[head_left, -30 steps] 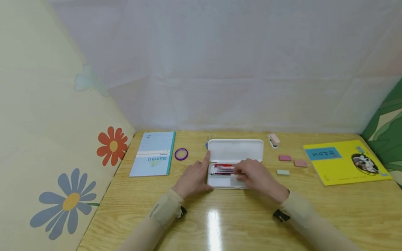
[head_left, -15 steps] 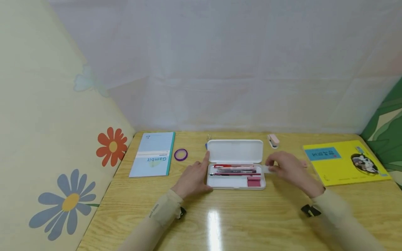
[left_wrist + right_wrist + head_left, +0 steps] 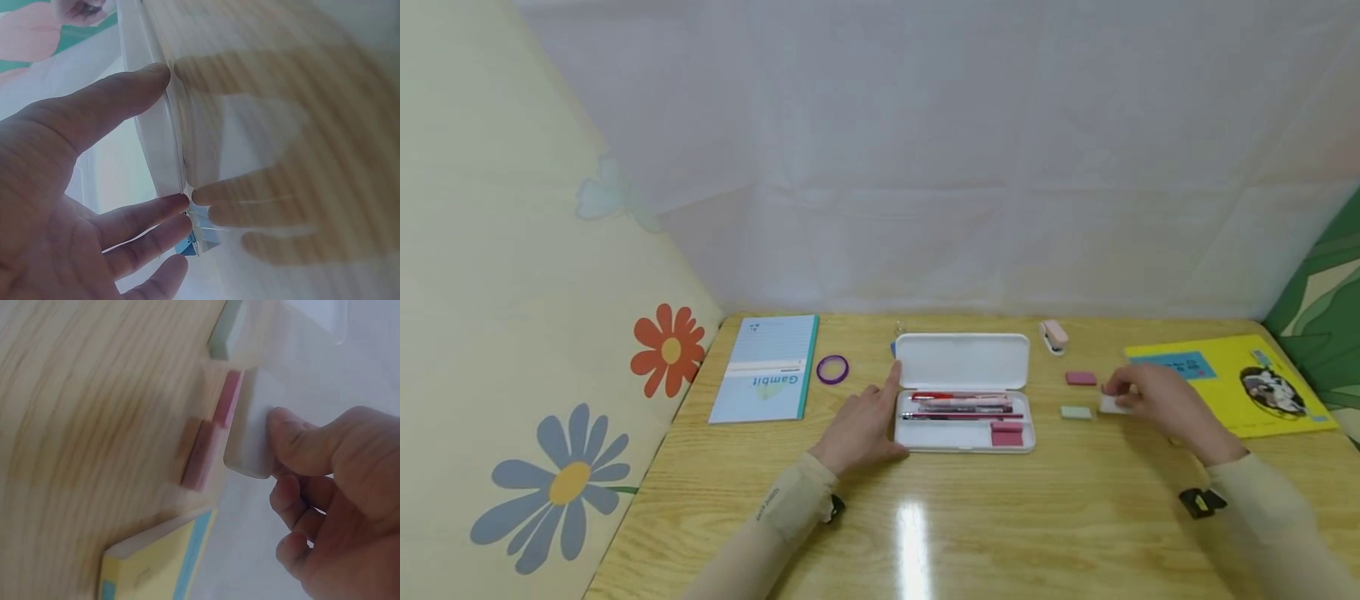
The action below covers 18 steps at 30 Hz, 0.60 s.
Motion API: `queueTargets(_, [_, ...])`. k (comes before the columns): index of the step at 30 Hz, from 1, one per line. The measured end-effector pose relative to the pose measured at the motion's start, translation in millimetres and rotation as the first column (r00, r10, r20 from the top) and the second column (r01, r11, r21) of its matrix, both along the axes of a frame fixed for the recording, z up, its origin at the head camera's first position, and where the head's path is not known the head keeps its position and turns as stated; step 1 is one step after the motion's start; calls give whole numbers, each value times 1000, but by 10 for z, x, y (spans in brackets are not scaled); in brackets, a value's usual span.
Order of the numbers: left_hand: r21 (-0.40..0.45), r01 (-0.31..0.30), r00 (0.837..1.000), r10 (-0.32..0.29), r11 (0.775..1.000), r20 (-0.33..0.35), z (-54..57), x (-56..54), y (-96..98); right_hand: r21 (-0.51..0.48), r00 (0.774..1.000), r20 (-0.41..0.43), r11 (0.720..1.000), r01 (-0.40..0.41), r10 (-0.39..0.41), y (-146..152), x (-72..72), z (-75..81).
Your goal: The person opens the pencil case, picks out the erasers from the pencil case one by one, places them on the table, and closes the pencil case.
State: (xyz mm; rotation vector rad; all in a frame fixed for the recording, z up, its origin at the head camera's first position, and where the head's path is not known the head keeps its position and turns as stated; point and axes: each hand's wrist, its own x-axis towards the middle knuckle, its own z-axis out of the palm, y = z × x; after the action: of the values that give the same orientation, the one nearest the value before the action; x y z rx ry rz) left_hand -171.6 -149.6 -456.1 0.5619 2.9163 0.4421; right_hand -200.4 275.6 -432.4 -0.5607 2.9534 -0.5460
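Note:
A white pencil case (image 3: 962,361) lies open mid-table, its lid tilted back. Several pens and pencils (image 3: 962,407) fill its long section, and a pink eraser (image 3: 1007,434) sits in the front right corner. My left hand (image 3: 862,422) touches the case's left end; in the left wrist view its thumb (image 3: 119,94) and fingers are extended against the wall. Right of the case, my right hand (image 3: 1168,408) pinches a white eraser (image 3: 250,425) just above the table. Near it are a pale green eraser (image 3: 1076,412), a dark pink eraser (image 3: 1081,377) and a lighter pink one (image 3: 203,453).
A yellow book (image 3: 1232,417) lies at the right, partly behind my right hand. A pink stapler (image 3: 1054,337) stands at the back. To the left are a purple tape roll (image 3: 832,357) and a light blue notebook (image 3: 765,358). A blue item (image 3: 892,348) peeks from behind the lid.
My right hand has left the pencil case and moved right, carrying the white eraser out. The case's pink eraser is now uncovered. My left hand stays in place.

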Motion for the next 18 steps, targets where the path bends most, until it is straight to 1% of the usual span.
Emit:
queueTargets(6, [-6,3,1000,-3,1000,-8,6,5,-3,18,998,55,1000,25,-26,96,-32,-80])
queueTargets(12, [-3,8,1000,-8,1000,-13,17,10,-1,39,996,84,999,27,-30,128,-46,-141])
queueTargets(18, [-1,10,1000,-10,1000,-11,15,8,-2,36,995,93,999,39,-42,141,-67,-197])
